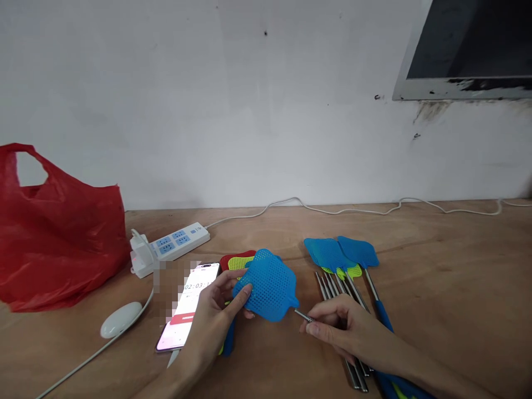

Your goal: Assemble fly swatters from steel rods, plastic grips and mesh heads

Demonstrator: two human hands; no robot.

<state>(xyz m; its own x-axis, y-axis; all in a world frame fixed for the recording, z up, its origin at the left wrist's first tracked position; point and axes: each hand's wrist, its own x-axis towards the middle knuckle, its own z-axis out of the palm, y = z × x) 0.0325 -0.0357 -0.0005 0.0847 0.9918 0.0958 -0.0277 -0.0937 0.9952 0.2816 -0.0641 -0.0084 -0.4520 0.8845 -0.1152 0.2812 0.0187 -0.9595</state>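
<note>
Two bare hands work over a wooden counter (436, 260), forearms reaching in from the lower edge. The left hand (216, 316) is palm-up with fingers curled, its thumb and fingertips clamped on the near edge of a blue swatter head (268, 285), a perforated plastic square held tilted just above the counter. The right hand (336, 327) lies knuckles-up close beside it, thumb and forefinger pinched shut on the tip of a thin metal rod (305, 316) that points at the neck of the blue head; rod and neck sit just apart or barely touching, which one cannot be told.

Under the left hand lie a red swatter head (236, 257) and a yellow-green one (240, 262). Behind the right hand, finished blue swatters (341, 254) with steel shafts lie side by side. Left of the left hand, a phone (189, 310) lies face-up, its screen reading "02:03" with further digits unclear. Beyond it sit a white power strip (174, 244), a white mouse (120, 320) and a red plastic bag (54, 233).
</note>
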